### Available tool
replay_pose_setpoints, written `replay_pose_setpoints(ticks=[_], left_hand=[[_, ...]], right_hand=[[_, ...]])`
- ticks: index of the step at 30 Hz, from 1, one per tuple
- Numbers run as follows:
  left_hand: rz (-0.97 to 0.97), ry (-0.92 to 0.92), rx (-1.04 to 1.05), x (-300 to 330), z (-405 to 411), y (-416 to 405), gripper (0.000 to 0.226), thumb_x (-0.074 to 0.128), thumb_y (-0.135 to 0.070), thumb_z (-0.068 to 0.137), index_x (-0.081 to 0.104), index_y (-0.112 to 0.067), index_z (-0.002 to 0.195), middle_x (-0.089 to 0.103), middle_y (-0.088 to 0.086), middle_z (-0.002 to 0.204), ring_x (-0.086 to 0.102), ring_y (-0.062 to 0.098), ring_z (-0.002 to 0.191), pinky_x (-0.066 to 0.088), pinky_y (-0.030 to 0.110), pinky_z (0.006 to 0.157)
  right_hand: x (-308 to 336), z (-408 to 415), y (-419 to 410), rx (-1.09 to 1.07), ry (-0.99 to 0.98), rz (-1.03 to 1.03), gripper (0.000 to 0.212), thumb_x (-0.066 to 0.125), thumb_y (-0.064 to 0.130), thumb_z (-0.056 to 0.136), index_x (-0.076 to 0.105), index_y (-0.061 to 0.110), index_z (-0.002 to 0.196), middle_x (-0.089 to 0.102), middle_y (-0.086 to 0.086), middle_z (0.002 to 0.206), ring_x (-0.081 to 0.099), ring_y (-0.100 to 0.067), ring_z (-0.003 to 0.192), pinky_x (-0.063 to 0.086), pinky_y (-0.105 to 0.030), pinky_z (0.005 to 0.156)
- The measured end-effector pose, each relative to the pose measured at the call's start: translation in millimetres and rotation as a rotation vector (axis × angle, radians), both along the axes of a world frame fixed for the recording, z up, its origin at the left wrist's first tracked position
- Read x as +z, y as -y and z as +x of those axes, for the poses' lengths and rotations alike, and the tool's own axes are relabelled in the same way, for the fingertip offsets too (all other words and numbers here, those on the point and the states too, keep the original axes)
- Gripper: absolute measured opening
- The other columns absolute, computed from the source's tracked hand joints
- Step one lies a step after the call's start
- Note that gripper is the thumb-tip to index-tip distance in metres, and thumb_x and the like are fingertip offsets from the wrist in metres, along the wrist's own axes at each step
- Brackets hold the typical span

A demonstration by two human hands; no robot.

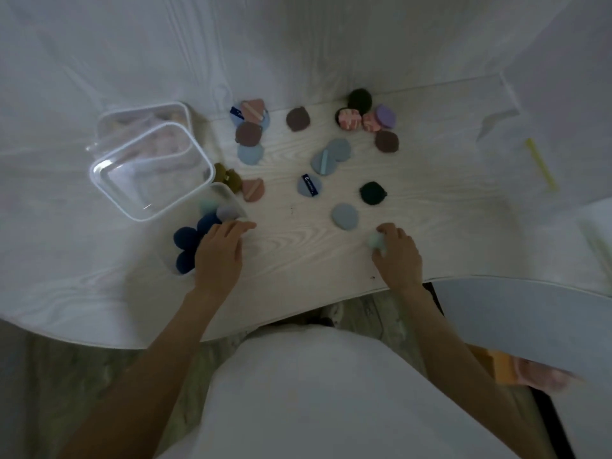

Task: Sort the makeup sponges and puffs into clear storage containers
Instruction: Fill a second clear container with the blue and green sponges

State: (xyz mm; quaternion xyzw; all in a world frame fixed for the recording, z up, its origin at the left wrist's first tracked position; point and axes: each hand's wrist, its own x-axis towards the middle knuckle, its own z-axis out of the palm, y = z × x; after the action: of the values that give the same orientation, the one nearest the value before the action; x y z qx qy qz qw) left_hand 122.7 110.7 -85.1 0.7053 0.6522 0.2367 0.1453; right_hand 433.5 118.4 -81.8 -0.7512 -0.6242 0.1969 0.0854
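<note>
My right hand (395, 251) curls around a pale mint sponge (377, 241) on the white wood-grain table (298, 260); my left hand (220, 251), fingers relaxed, rests against the clear plastic container (228, 193) of navy sponges (185, 238).

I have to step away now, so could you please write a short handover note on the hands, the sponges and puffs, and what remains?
Left hand: open, resting on the rim of the near clear tub.
Right hand: holding a pale mint sponge on the table.
Done: dark blue sponges sit in that tub.
Left: flat puffs lie scattered on the table; the square container looks empty.
</note>
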Motion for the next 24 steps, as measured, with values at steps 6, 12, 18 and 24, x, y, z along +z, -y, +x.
replay_pose_setpoints(ticks=[6,12,18,24], left_hand=[[0.056,-0.109,0.083,10.5,-11.4,12.0,0.034,0.064,-0.020,0.076,0.064,-0.013,0.110,0.066,0.008,0.102,0.056,0.028,0.096,0.043,0.039,0.083],[-0.041,-0.201,0.184,8.9,-63.3,29.9,0.071,0.052,-0.058,0.070,0.055,-0.010,0.122,0.058,0.009,0.122,0.052,0.027,0.112,0.032,0.051,0.105],[-0.227,-0.284,0.084,7.3,-87.1,26.8,0.098,0.044,-0.075,0.065,0.041,-0.007,0.135,0.050,0.009,0.135,0.047,0.025,0.125,0.009,0.054,0.113],[-0.154,-0.289,0.113,0.9,-92.9,23.2,0.079,0.074,-0.050,0.066,0.049,-0.007,0.128,0.057,0.008,0.124,0.062,0.026,0.102,0.016,0.058,0.110]], right_hand=[[32.2,-93.2,-30.0,0.117,-0.537,0.063,0.040,0.071,0.025,0.080,0.045,0.011,0.107,0.057,-0.008,0.099,0.057,-0.020,0.077,0.047,-0.029,0.065],[43.2,-201.2,-61.6,0.508,-0.684,0.143,0.035,0.065,0.019,0.074,0.063,0.011,0.108,0.056,-0.009,0.102,0.053,-0.025,0.093,0.047,-0.030,0.080],[31.5,-269.3,-82.6,1.001,-0.247,0.445,0.032,0.064,-0.004,0.068,0.065,0.006,0.099,0.061,-0.013,0.093,0.060,-0.026,0.077,0.049,-0.029,0.061],[15.3,-277.9,-92.0,1.322,0.102,0.699,0.015,0.056,0.002,0.072,0.060,0.010,0.060,0.057,-0.005,0.062,0.055,-0.022,0.059,0.036,-0.029,0.061]])
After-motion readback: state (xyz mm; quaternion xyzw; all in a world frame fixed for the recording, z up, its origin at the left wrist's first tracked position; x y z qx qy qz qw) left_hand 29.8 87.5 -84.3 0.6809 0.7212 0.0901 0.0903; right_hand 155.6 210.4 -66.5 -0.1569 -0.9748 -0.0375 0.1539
